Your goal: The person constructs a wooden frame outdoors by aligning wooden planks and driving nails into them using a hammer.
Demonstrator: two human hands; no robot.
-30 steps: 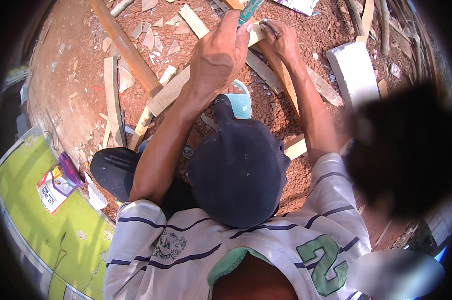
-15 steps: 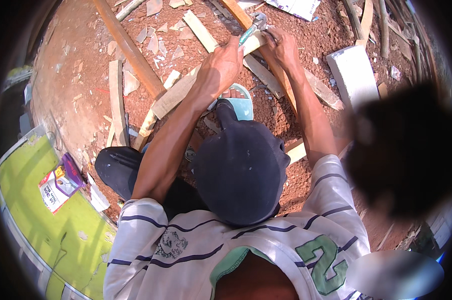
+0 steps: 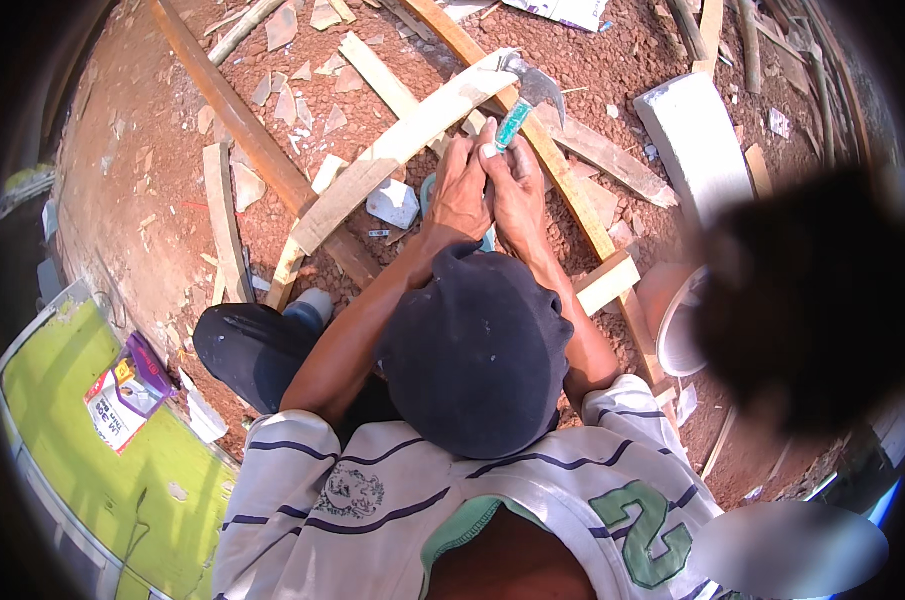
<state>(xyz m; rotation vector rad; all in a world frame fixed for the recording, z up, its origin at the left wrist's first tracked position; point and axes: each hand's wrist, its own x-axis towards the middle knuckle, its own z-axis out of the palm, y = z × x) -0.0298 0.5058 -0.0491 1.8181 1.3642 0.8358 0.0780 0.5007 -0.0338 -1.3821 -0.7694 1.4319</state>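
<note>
My right hand [image 3: 520,190] is closed around the teal handle of a claw hammer [image 3: 513,124], its metal head pointing away from me. Pressed against it is my left hand [image 3: 458,205], its fingers bent closed; whatever they hold is hidden. A pale wooden strip [image 3: 402,133] slants across other timbers, its far end beside the hammer head. To the right of my hands, a long brown wooden batten [image 3: 575,200] runs diagonally, with a short wood piece [image 3: 607,283] across it. My dark-trousered knee [image 3: 472,350] stands in front of my forearms.
On the reddish soil lie broken tile pieces [image 3: 284,105], a dark brown beam [image 3: 237,115] and a white block [image 3: 692,135]. A pale bucket [image 3: 682,325] stands at right. A green panel [image 3: 92,440] bearing a plastic packet [image 3: 127,395] occupies the lower left. Dark blurred shapes cover the right side.
My right hand has left the wooden strip's far end and come in to meet my left. The hammer, formerly in my left hand, is now in my right. Both hands are nearer me.
</note>
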